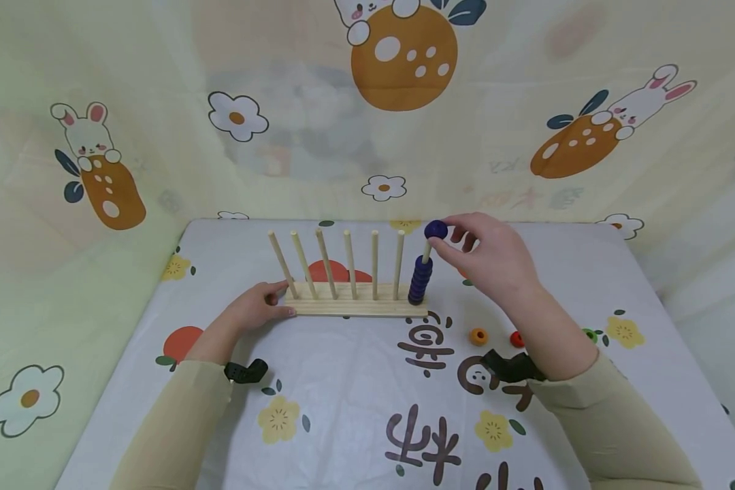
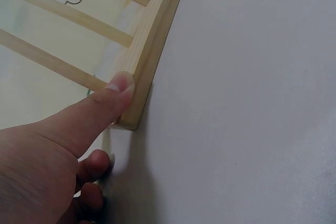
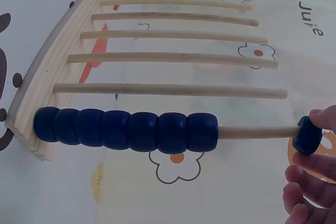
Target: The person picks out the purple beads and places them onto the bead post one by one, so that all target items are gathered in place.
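Observation:
A wooden base (image 1: pixel 358 308) with a row of several upright pegs (image 1: pixel 374 265) stands on the table. Its left end is gripped by my left hand (image 1: pixel 254 309), the thumb (image 2: pixel 123 85) along the front edge. Several dark blue beads (image 1: pixel 420 280) are stacked on the rightmost peg, filling its lower part. At that peg's tip, my right hand (image 1: pixel 490 255) pinches one more blue bead (image 3: pixel 308 136) between thumb and fingers. In the right wrist view the peg's end meets this bead. The other pegs are bare.
On the table to the right of the base lie an orange bead (image 1: pixel 478 336), a red bead (image 1: pixel 517 339) and a green bead (image 1: pixel 590 335), the latter two close to my right forearm. A patterned cloth (image 1: pixel 318 163) hangs behind the table's back edge.

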The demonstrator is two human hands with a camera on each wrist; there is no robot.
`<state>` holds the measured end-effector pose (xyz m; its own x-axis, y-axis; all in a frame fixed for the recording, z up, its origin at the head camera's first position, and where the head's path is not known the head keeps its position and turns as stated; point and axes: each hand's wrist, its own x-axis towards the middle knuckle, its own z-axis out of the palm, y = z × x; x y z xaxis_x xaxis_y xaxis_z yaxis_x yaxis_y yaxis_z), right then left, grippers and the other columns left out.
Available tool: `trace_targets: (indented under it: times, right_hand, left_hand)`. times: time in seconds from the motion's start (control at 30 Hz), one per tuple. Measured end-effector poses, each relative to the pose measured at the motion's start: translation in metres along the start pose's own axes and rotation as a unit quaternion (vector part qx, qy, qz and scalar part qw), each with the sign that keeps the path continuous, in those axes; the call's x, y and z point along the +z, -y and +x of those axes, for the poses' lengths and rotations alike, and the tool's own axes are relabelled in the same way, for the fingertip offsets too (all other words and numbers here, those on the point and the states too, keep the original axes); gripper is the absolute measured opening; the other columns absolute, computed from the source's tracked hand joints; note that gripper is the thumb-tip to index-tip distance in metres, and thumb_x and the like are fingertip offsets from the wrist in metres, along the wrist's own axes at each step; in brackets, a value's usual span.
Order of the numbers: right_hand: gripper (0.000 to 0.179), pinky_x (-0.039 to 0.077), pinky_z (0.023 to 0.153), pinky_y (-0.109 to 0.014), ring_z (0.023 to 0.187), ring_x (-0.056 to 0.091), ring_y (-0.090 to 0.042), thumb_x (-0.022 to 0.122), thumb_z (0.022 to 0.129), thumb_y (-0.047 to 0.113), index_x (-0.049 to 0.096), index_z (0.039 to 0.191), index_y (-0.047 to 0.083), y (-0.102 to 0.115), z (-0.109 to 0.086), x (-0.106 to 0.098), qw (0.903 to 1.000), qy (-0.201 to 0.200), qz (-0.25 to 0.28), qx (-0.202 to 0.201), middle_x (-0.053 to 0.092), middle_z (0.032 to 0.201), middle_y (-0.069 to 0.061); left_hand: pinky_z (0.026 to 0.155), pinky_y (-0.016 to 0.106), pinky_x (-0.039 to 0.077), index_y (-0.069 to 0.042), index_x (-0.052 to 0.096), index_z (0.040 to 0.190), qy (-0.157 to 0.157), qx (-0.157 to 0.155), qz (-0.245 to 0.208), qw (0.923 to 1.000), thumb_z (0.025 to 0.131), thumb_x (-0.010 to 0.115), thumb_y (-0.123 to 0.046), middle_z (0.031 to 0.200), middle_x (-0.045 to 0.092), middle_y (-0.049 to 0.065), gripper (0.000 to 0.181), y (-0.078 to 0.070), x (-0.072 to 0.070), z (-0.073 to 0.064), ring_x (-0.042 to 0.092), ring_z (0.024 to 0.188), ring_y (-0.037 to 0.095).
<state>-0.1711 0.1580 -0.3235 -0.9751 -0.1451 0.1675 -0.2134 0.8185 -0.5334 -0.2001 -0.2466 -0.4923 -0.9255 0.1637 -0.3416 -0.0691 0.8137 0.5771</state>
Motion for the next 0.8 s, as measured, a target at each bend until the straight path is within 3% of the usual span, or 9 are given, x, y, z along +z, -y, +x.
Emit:
trace_targets:
  times: [0.8]
  right_hand:
    - [0.051,0.043,0.070,-0.038,0.092,0.053,-0.024,0.065,0.093,0.047,0.063,0.131,0.015,0.000,0.002,0.011,0.9997,0.014,-0.019,0.007,0.062,0.106,-0.007]
  left_hand:
    - [0.074,0.037,0.034,-0.015,0.042,0.152,0.001,0.003,-0.001,1.0000,0.087,0.077,-0.035,0.093,0.047,0.008,0.076,-0.002,-0.001,-0.002,0.045,0.088,0.023]
